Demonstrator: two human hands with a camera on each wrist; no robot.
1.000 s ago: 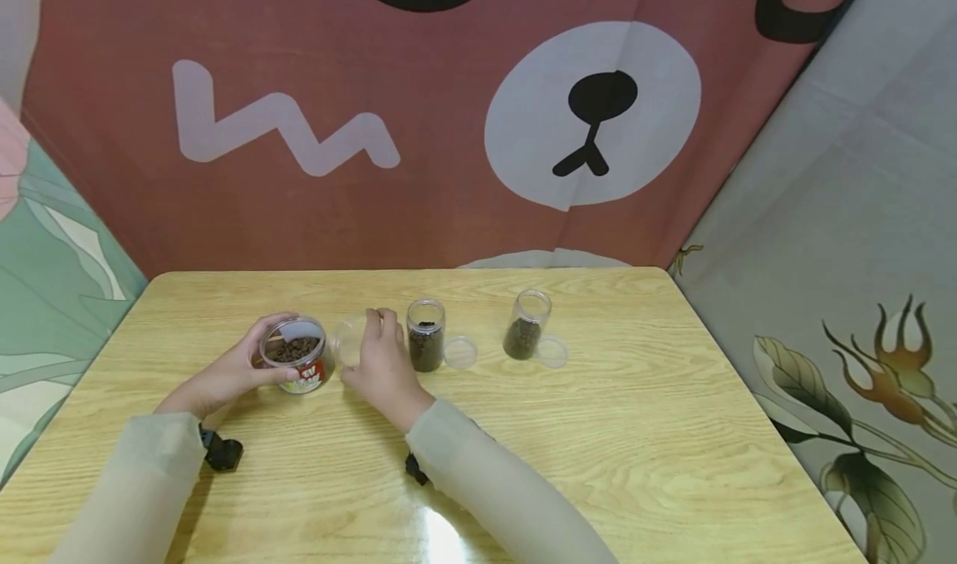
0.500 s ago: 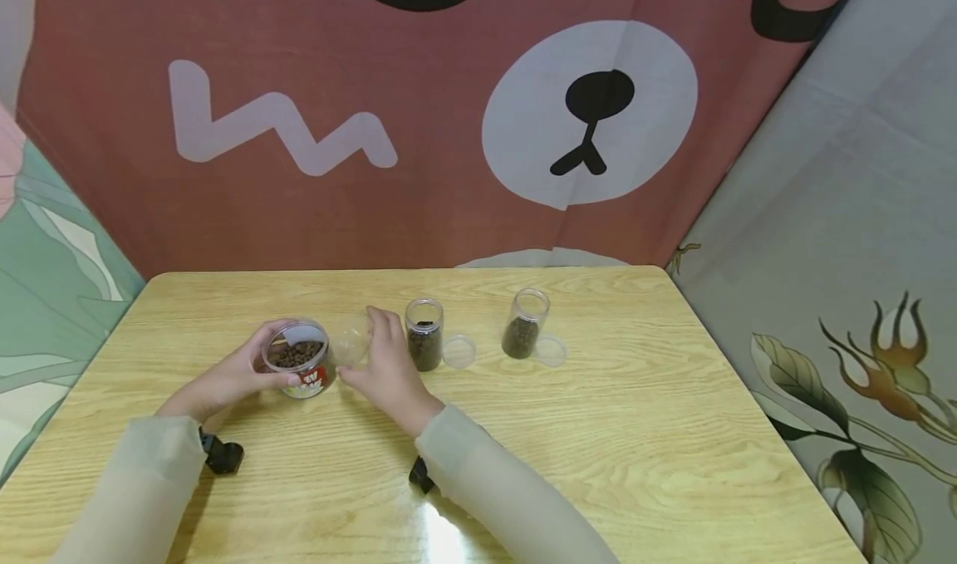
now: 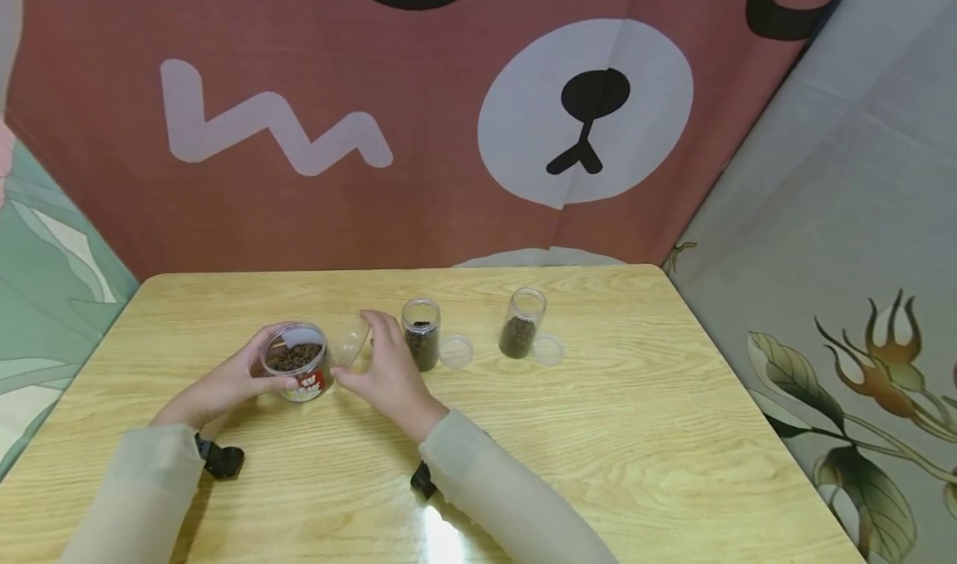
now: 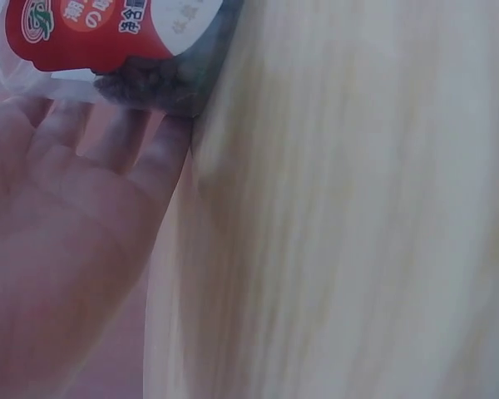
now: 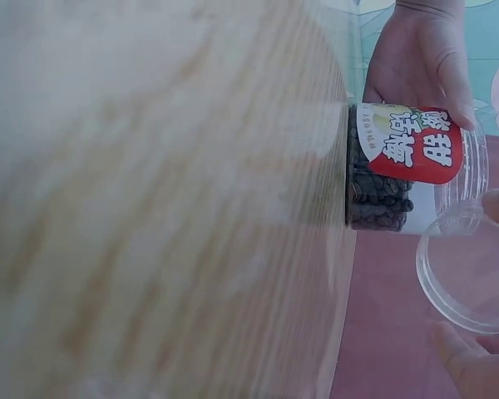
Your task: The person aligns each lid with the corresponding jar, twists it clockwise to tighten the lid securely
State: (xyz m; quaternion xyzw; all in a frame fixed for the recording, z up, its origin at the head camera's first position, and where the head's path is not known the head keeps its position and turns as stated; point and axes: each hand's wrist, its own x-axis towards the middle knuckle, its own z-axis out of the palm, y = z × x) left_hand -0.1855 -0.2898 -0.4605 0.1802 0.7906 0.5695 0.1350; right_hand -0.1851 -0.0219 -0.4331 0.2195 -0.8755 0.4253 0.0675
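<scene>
Right grip pinched the clear lid, newly tilted up; left grip clasped the jar, still uncovered.

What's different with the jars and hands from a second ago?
The labelled jar, gripped by the left hand, has shifted slightly toward the right hand and the person. The clear lid in the right hand now looks more tilted. Nothing was visibly picked up or let go. The two slimmer jars and the flat lids beside them stayed put.
</scene>
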